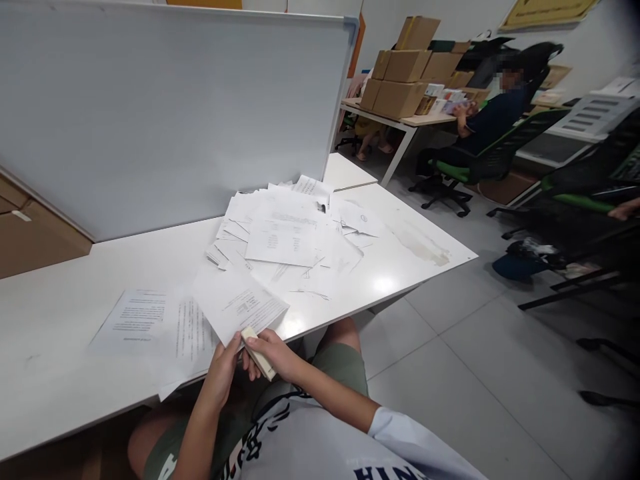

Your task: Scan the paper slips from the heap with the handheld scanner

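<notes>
Sheet [239,305] and block [259,361], lower centre of the frame. The sheet, printed with a few lines of text, was tilted up off the bench [65,373] at the near edge, its lower corner pinched by the left hand [223,375]. The small pale block lay just below that corner, slanting down to the right. The right hand [273,354] was closed around it, fingers curled over its upper end. The two hands were almost touching, just in front of the bench edge and above the person's lap.

Left of the held sheet, two printed pages [150,327] lay flat on the bench, overlapping, with one corner hanging over the near edge. Above the sheet, at mid-frame, a loose pile of papers [290,233] was spread over the bench, many pieces overlapping at odd angles; their print was too small to read. A white panel [175,113] stood upright along the far side of the bench and filled the upper left of the frame. A brown box [30,240] showed at the left edge, under the panel.

In the upper right, well apart from the hands, cardboard boxes [405,80] were stacked on a table [400,123]. A second person [493,117] sat beside it in a green chair [465,170]. The grey tiled floor [475,373] took up the lower right.
</notes>
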Demonstrator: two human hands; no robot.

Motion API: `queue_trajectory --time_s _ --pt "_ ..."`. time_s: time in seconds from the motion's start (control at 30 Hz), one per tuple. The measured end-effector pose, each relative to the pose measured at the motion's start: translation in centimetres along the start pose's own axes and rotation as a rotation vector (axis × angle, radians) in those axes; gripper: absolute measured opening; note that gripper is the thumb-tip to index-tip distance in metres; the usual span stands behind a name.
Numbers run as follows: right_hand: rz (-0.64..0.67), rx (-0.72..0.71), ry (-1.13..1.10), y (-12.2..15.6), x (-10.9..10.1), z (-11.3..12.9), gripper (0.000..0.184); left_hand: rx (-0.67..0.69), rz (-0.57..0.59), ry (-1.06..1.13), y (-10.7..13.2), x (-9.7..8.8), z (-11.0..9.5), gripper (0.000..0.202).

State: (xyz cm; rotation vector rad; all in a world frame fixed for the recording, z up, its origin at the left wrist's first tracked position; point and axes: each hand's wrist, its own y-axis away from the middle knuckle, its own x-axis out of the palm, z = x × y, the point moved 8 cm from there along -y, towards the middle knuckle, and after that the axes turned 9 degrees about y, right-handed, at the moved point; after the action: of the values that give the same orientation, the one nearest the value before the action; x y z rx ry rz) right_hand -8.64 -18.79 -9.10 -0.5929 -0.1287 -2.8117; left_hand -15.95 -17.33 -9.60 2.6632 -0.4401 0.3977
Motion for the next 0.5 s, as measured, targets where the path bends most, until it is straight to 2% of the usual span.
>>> queue_trajectory --time_s 0.1,0.23,0.3,0.4,0.5 --pt "0.004 0.001 0.007 0.0 -0.1 0.1 0.053 -0.014 -0.019 0.023 -0.1 0.1 -0.1 0.055" --pt "0.013 0.025 0.036 0.2 -0.4 -0.4 0.055 0.079 -0.200 0.112 -0.4 -1.7 -1.4 0.073" --pt "0.027 0.028 0.049 0.3 -0.5 -0.4 0.053 0.102 -0.244 0.161 -0.9 -2.3 -2.1 0.076" --pt "-0.004 0.010 0.073 0.4 -1.4 0.2 0.053 0.083 -0.179 0.155 -2.8 -1.3 -3.4 0.073" --pt "-0.118 -0.015 0.093 1.3 -3.7 1.2 0.056 0.072 0.037 0.118 -6.7 2.9 -5.4 0.067"
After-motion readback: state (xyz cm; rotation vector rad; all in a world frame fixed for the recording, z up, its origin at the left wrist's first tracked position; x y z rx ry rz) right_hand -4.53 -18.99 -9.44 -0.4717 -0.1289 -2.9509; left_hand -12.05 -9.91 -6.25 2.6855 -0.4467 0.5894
